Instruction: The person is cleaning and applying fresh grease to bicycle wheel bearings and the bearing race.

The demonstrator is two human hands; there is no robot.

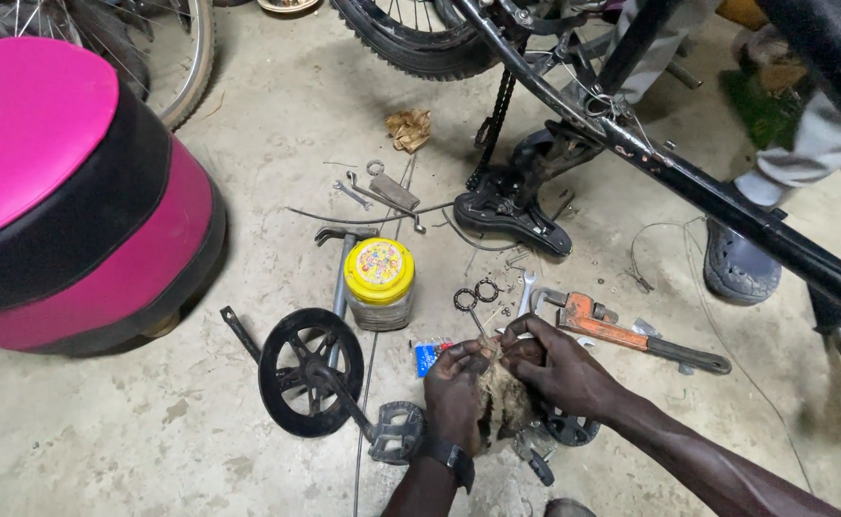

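My left hand [455, 391] and my right hand [556, 366] are closed together around a dirty tan rag [507, 397] low in the middle of the head view. What the rag wraps is hidden. A black watch sits on my left wrist. Just under my hands lie a small black sprocket [571, 428] and a dark metal part. A black chainwheel with crank and pedal [311, 373] lies on the concrete floor just left of my left hand. Two black bearing rings [476, 293] rest on the floor just above my hands.
A yellow-lidded jar [379, 283] stands beside the chainwheel. An orange pipe wrench [622, 330], spanners [375, 196] and wires lie about. An upturned black bicycle frame [717, 196] with saddle [511, 213] crosses the upper right. A pink and black stool [66, 191] fills the left. Another person's shoe [741, 268] stands at right.
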